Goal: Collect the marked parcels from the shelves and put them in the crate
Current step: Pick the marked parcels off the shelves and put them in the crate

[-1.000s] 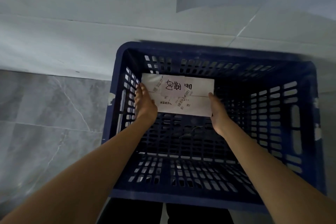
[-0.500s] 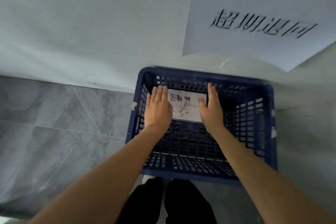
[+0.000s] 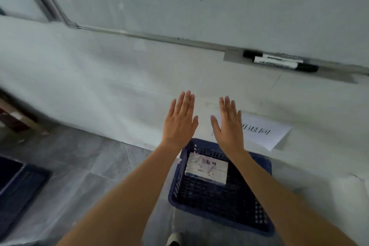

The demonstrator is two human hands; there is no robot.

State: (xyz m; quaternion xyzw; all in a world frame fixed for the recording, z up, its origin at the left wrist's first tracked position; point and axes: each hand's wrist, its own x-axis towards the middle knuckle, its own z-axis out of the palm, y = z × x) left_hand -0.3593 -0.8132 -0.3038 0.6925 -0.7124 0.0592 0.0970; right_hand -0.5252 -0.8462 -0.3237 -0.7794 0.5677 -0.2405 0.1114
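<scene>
at the far left edge a dark blue bin (image 3: 18,183) sits on the grey tiled floor (image 3: 79,166), only partly in view. moving right, your left hand (image 3: 179,122) is raised in front of the pale wall (image 3: 99,86), back of the hand toward you, fingers straight and held close together, thumb angled out to the right, holding nothing. just beside it, your right hand (image 3: 229,126) mirrors that pose: fingers straight and lightly fanned, thumb angled left, holding nothing. both forearms reach up and forward from the bottom of the view. the parcel (image 3: 206,168), a white flat package with printed labels, lies well below your fingers, not touching either hand, on the floor of the dark blue crate (image 3: 219,205) in its far left corner. right of your hands, a white paper sign (image 3: 265,134) with black characters is on the wall above the crate. higher up, black and white markers (image 3: 279,62) rest on a whiteboard ledge.
</scene>
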